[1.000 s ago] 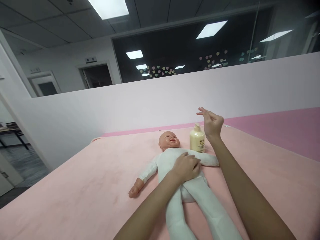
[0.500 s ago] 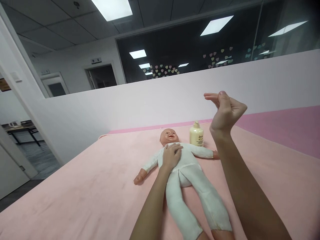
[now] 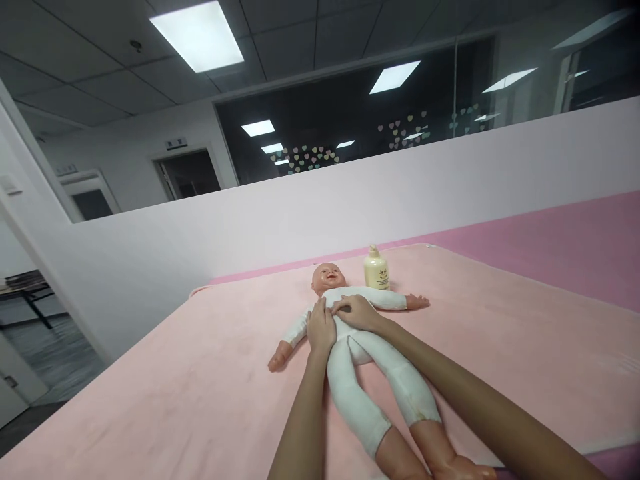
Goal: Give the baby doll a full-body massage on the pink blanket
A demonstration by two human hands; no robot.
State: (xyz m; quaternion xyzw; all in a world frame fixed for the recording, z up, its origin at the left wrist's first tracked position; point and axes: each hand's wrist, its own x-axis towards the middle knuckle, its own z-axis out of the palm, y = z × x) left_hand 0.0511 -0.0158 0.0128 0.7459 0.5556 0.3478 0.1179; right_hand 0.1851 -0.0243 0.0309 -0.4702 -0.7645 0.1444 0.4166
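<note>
A baby doll [image 3: 353,343] in a white suit lies face up, its arms spread and its head toward the wall. On the side of its torso rests my left hand [image 3: 321,325], laid flat and holding nothing. My right hand [image 3: 356,312] touches the doll's chest close beside it, palm down, with bent fingers apart and nothing held. Just beyond the doll's outstretched arm, near its head, stands a pale yellow pump bottle [image 3: 376,272].
The doll and bottle are on a pink sheet [image 3: 200,373]. Behind it runs a low white wall [image 3: 280,223] with dark glass above. A dark table [image 3: 25,293] stands in another room at the far left.
My right hand has come down from the air beside the bottle onto the doll's chest. My left hand has shifted toward the doll's side. The camera view has turned slightly.
</note>
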